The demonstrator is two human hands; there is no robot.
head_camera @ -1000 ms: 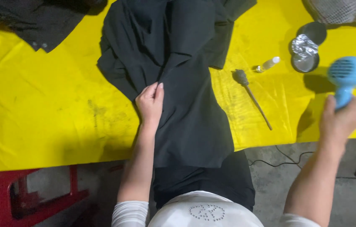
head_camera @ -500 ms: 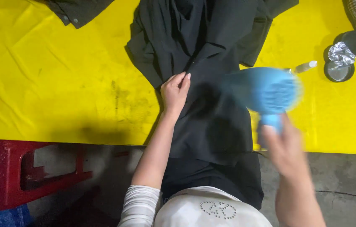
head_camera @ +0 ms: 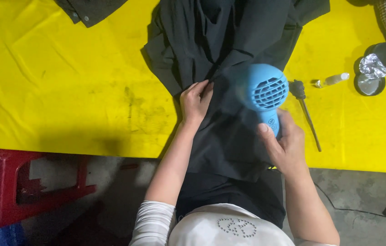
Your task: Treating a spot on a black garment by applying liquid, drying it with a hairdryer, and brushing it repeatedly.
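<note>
A black garment [head_camera: 229, 54] lies spread over a yellow-covered table [head_camera: 65, 91] and hangs off its near edge. My left hand [head_camera: 196, 100] presses flat on the cloth near its left side, fingers together. My right hand [head_camera: 283, 146] grips the handle of a blue hair dryer [head_camera: 265, 93], held just above the garment with its grille facing up toward the camera. The two hands are about a hand's width apart.
A thin dark brush [head_camera: 304, 109] and a small clear bottle [head_camera: 332, 80] lie right of the dryer. A round black tin with crumpled foil [head_camera: 371, 73] sits at far right. Another dark garment [head_camera: 90, 9] lies at top left. A red stool [head_camera: 24, 187] stands below the table.
My right hand has brought the blue dryer from the far right in over the garment, beside my left hand. My left hand has stayed pressed on the cloth.
</note>
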